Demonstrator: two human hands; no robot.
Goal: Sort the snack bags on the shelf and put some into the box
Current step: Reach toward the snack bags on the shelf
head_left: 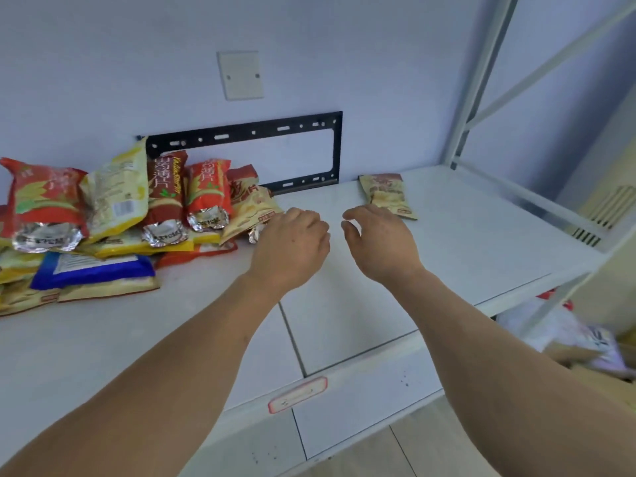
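Note:
A heap of snack bags in red, yellow and blue lies on the left of the white shelf. My left hand reaches to the heap's right end, its fingers at a tan bag with a foil end; its fingers are hidden behind the hand. One tan snack bag lies alone at the back right of the shelf. My right hand hovers just in front of that bag, fingers loosely curled, holding nothing. A cardboard box shows below the shelf at the right edge.
A black metal bracket and a white cover plate are fixed to the wall behind the shelf. The shelf's white upright and brace rise at the right. Bags and packaging lie on the lower level at right.

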